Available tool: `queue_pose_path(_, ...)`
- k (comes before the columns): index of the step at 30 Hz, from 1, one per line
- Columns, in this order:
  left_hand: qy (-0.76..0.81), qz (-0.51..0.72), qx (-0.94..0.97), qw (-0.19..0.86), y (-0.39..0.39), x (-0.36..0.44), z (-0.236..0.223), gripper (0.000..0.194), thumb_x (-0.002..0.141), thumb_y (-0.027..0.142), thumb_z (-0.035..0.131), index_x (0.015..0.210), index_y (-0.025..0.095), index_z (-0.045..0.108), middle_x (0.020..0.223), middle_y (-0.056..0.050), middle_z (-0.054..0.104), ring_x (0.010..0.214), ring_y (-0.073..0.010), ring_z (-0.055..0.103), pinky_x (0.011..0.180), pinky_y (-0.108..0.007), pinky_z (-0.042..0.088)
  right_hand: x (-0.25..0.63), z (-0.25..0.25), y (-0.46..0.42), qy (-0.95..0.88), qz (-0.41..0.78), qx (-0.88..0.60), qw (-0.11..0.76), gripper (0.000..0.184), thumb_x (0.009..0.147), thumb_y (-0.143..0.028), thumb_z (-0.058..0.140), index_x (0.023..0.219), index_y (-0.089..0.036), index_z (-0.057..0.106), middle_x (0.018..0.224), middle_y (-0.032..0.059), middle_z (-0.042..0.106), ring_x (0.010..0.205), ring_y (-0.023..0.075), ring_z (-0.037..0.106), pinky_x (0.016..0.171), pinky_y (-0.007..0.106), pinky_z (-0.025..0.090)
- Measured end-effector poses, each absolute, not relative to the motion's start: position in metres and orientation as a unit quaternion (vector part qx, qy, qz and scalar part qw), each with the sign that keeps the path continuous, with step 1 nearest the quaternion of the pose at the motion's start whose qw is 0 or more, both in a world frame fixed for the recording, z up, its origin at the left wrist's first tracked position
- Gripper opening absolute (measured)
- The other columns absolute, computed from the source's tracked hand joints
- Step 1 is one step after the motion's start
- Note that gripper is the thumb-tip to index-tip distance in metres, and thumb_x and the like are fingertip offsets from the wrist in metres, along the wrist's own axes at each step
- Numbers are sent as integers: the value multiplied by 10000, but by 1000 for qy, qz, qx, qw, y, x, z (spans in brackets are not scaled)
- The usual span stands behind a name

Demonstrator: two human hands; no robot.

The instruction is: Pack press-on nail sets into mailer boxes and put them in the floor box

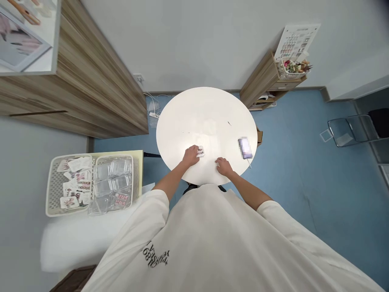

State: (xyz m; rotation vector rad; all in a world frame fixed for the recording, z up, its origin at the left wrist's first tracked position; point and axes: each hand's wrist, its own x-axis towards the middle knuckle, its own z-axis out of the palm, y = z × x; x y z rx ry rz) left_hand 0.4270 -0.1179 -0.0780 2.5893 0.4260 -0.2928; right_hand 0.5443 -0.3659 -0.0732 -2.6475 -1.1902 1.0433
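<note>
On the near part of the round white table, my left hand grips the left edge of a small white card. Dark reddish pieces that look like press-on nails sit in rows on the card; my fingers cover its left side. To the right, my right hand rests on the tabletop, fingers loosely bent and a little apart, with nothing visible in it.
A phone with a cable lies at the table's right. A thin dark tool lies farther back. At left stand a basket of nail cards and a basket of clear plastic boxes. A wooden cabinet rises behind them.
</note>
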Motion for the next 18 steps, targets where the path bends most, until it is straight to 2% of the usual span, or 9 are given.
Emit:
queue_pose_path(5, 151, -125, 949, 246, -154, 460, -88, 456, 833, 222, 636, 1265, 201, 494, 1331, -133, 559, 1252, -307, 528, 1037, -428, 421, 552, -83, -365, -437, 321, -840, -2, 433, 896, -131, 545, 1318, -199, 611, 1451, 140, 499, 1262, 330, 474, 1043, 447, 401)
queue_pose_path(11, 132, -144, 957, 216, -167, 484, -93, 479, 873, 195, 603, 1334, 198, 473, 1420, -148, 508, 1342, -324, 455, 1094, -459, 368, 558, -87, -372, -480, 311, -820, -11, 420, 909, -87, 486, 1289, -222, 603, 1406, 122, 527, 1206, 318, 455, 1018, 443, 383)
queue_pose_path(18, 135, -147, 959, 202, -170, 482, -98, 511, 886, 183, 588, 1384, 212, 478, 1610, -137, 356, 1453, -349, 345, 1116, -494, 375, 566, -94, -377, -523, 287, -803, -5, 395, 949, -66, 391, 1228, -199, 639, 1341, 139, 560, 1136, 310, 470, 968, 429, 359)
